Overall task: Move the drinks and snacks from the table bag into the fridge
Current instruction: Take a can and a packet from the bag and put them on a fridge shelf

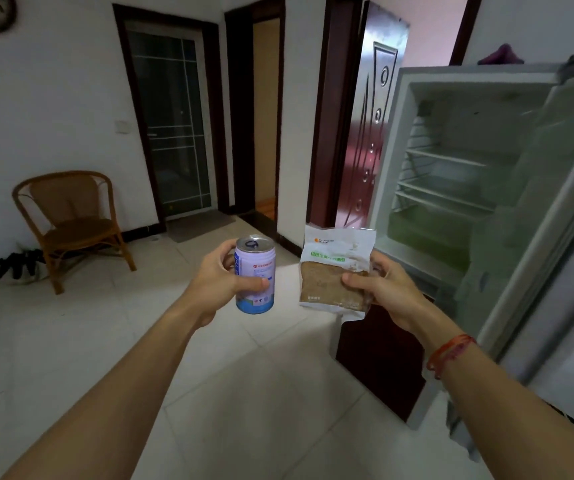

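Observation:
My left hand [218, 282] grips an upright white and blue drink can [255, 268] with a pull-tab top, held out in front of me over the tiled floor. My right hand [387, 289] pinches a sealed bread packet [330, 271], white on top with brown bread showing through below. To the right stands the fridge [451, 174], open, with bare wire shelves inside. Both hands are a short way in front and to the left of the fridge opening. The table bag is out of view.
The fridge door [555, 237] swings out at the right, close to my right arm. A dark red room door [368, 133] hangs open beside the fridge. A wicker chair [70, 223] stands at the left wall with dark shoes [18, 265] next to it.

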The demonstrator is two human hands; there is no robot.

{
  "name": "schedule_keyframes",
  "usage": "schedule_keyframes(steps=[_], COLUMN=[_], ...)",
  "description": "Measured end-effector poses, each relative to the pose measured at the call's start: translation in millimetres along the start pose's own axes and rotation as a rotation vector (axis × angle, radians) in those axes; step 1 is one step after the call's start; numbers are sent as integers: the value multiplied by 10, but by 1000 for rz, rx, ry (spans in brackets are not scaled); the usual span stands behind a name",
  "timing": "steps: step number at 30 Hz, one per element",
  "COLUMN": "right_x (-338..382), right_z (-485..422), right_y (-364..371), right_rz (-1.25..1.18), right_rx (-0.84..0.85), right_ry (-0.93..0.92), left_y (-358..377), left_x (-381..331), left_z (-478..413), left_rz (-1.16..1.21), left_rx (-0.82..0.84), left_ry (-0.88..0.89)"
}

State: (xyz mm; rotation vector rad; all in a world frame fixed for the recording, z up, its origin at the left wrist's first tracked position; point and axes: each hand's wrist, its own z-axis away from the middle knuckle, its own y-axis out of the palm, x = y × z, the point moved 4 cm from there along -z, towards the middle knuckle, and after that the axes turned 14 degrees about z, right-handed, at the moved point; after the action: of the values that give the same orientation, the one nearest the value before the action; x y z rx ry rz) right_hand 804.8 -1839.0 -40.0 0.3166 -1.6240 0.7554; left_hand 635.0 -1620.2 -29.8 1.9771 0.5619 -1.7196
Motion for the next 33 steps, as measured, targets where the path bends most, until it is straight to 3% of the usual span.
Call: schedule_keyframes(steps=[13,33], right_x=[-50,-704], right_z=[-1939,-3859], right_y=[-286,-2122], right_rz=[-16,-137], right_rx=[-206,-528], right_ry=[46,91], left_y=[131,2259], left_x=[231,571], left_z=[-2526,-5337], left_rz=[-38,102], left_rx=[215,539], left_ry=[70,134])
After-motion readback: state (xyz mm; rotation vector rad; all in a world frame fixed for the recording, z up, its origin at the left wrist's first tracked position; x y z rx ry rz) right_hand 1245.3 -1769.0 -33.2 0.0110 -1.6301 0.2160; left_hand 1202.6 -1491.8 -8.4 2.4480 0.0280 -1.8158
